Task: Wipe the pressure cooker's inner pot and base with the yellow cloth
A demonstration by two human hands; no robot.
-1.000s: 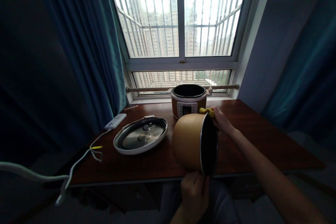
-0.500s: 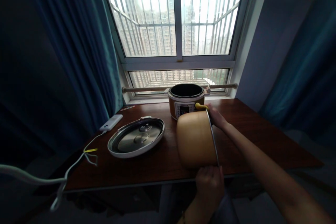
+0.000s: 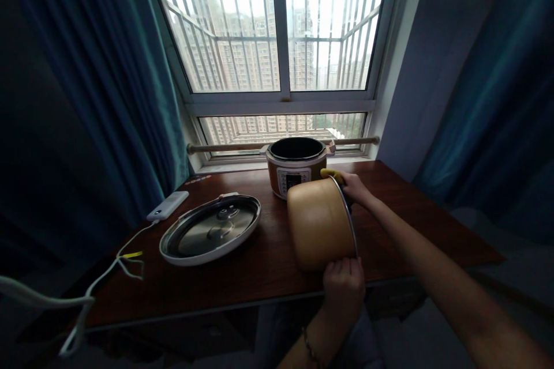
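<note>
A golden inner pot lies tipped on its side in the air, its mouth facing right. My left hand is closed on the lower edge of its rim. At the upper rim, my right hand is closed on a soft yellow cloth, part of which shows outside the pot. The pot's inside is hidden from me. Just behind it stands a brown and white electric cooker, uncovered, with a dark opening and a front control panel.
A round cooker lid rests with its metal inner side up on the wooden table. To its left lies a white power strip with a cable hanging past the table edge. A barred window is behind.
The view has shifted, so the lid and cooker sit further left. The pot has tilted slightly, and the yellow cloth has moved a little at the upper rim with my right hand.
</note>
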